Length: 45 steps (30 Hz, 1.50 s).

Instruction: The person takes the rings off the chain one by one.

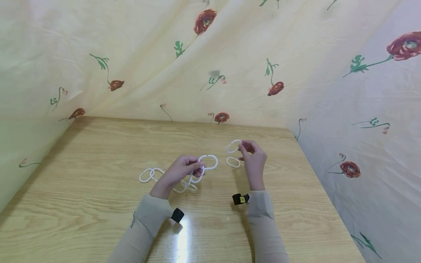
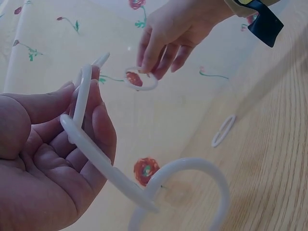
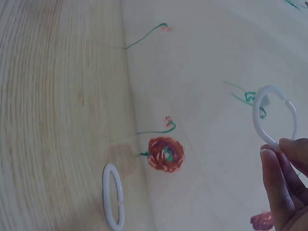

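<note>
Evidently smooth and rounded, white all over, oval rather than truly circular. Grips a chain of white rings (image 2: 109, 168) in the left hand (image 1: 181, 169), with thumb against bent fingers, above the middle of the table (image 1: 296, 204). Shows links threaded one through another and turned at differing angles: one oval jutting out to the right of the fingers with a thin slit in its rim, others drooping toward the tabletop. Farther toward the left edge of the table, lying flat beyond the left wrist, two more linked ovals; impossible to tell how many more behind the hand.

Pinches a single ring (image 3: 257, 117) between thumb and fingertips of the right hand (image 1: 254, 157), raised over the far right part of the table, with a small gap visible in its rim. Near that hand, flat on the wood, between the chain and the table's right edge: a loose ring (image 3: 106, 192), slender, likewise white, slit along one long side. Beyond the far edge, pale cloth (image 1: 148, 54) printed with red flowers and green stems.
</note>
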Each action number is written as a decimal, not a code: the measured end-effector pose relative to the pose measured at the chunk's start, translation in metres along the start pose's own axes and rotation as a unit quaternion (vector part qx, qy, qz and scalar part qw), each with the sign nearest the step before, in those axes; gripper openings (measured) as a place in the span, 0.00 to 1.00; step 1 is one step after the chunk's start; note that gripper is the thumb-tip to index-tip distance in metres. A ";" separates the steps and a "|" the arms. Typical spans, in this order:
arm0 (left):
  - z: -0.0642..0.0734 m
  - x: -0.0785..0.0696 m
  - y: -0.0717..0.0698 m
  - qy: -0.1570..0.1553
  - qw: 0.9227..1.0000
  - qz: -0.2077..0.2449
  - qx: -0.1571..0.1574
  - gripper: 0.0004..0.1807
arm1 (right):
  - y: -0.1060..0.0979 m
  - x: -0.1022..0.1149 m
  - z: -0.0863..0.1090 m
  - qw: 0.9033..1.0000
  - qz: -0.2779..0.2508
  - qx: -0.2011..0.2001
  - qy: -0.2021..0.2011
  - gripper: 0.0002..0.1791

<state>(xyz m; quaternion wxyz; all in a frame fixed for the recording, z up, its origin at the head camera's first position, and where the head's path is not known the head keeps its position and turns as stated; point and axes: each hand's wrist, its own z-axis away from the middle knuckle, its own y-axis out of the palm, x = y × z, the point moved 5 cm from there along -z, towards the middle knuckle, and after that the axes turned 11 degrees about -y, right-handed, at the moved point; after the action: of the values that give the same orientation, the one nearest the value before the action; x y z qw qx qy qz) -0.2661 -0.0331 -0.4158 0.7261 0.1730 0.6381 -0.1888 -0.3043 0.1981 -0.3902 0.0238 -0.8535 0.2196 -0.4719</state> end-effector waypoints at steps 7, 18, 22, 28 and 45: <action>0.001 -0.001 0.000 -0.002 1.000 0.004 -0.001 0.15 | -0.012 -0.022 -0.002 0.998 0.015 -0.018 0.059 0.10; 0.000 0.000 -0.001 -0.004 1.000 -0.002 -0.001 0.16 | -0.025 -0.052 0.003 0.986 0.047 -0.008 0.160 0.11; 0.000 0.000 0.000 -0.002 1.000 -0.009 -0.001 0.16 | -0.028 -0.060 0.006 0.983 0.062 -0.002 0.175 0.11; 0.000 0.000 0.000 0.003 1.000 -0.015 -0.001 0.14 | -0.032 -0.072 0.010 0.979 0.058 -0.001 0.197 0.12; -0.002 0.001 0.003 0.002 1.000 -0.027 0.007 0.14 | -0.041 -0.089 0.014 0.958 0.102 0.063 0.261 0.11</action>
<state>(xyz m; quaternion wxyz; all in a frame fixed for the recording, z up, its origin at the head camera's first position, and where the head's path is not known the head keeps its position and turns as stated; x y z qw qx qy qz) -0.2659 -0.0298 -0.4172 0.7181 0.1614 0.6426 -0.2128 -0.3191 0.2683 -0.4583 0.0676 -0.6701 0.2741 -0.6865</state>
